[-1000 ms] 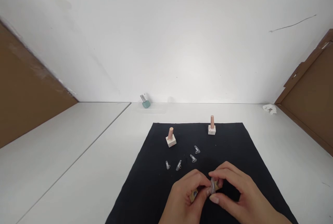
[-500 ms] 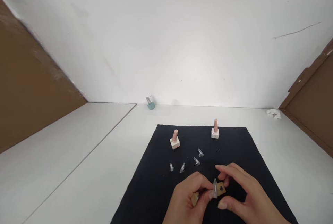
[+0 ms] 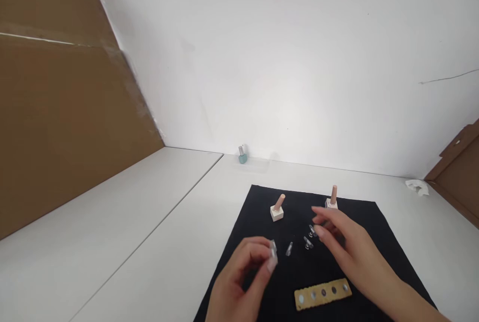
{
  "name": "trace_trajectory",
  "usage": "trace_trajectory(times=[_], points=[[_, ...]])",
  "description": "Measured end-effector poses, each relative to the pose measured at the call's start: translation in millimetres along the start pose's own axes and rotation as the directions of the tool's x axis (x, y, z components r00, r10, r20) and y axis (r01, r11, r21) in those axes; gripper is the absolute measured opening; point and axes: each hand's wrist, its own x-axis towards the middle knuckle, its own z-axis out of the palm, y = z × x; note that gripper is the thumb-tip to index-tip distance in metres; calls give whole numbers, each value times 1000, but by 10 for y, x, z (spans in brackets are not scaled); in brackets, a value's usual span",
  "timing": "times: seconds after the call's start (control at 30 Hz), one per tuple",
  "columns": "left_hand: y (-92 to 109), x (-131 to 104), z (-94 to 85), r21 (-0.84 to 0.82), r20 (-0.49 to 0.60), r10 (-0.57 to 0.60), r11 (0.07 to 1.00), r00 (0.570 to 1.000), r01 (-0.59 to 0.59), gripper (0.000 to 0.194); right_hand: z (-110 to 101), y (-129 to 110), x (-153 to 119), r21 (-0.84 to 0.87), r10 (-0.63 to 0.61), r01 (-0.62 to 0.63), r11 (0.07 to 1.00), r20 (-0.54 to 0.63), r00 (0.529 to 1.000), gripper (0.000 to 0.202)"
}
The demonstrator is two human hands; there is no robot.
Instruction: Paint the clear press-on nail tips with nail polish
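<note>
A clear plastic piece (image 3: pixel 274 252) is pinched between the thumb and fingertips of the left hand (image 3: pixel 245 274), its long side turned roughly upright at the left of the black cloth (image 3: pixel 288 282). The right hand (image 3: pixel 346 247) is held with thumb and fingers parted by a modest gap, and nothing is seen to be gripped in it. Three more such pieces are laid out between the hands. The right hand is the nearer to two of them: the far loose piece (image 3: pixel 312 230) is found just at its fingertips, though whether it is touched cannot be told, and the middle loose piece (image 3: pixel 308 242) is placed a little nearer the person; both are slanted from far left to near right. The left loose piece (image 3: pixel 289 248) is set just beyond the left fingertips, to their right, and is pointed away from the person with a slight lean rightward. The tan strip (image 3: pixel 323 294), marked with five round spots, is untouched; it is stretched nearly crosswise below the loose pieces, its right end angled slightly away and brought closest to the right wrist.
</note>
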Motion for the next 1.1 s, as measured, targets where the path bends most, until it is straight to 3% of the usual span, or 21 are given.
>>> trace_trajectory(times=[0.03, 0.13, 0.2, 0.3, 0.57, 0.73, 0.9, 1.1], points=[[23, 103, -51, -22, -20, -78, 997, 997, 77, 17, 68, -68, 183, 1, 60, -61, 998, 61, 996, 38], [60, 447, -90, -141, -44, -244, 961, 969, 236, 27, 325, -161, 699, -8, 84, -84, 996, 159, 984, 41], [41, 655, -50, -162, -81, -263, 955, 961, 248, 28, 481, -163, 933, -12, 77, -76, 997, 214, 974, 34], [-47, 864, 35, -182, -97, -259, 954, 961, 239, 24, 598, -158, 1061, -30, 37, -31, 999, 236, 971, 24], [-218, 908, 104, -213, 2, -198, 958, 980, 193, 18, 603, -195, 927, -137, -90, 126, 983, 239, 967, 20], [-230, 912, 91, -171, 26, -181, 968, 983, 183, 18, 619, -227, 979, -129, -75, 101, 986, 196, 978, 20], [-264, 941, 89, -124, -8, -180, 976, 984, 177, 21, 459, -296, 887, -14, -60, 60, 998, 51, 997, 21], [-118, 851, -37, -69, -113, -140, 989, 984, 133, 19, -19, -172, 485, 203, 54, -5, 979, -233, 971, 34]])
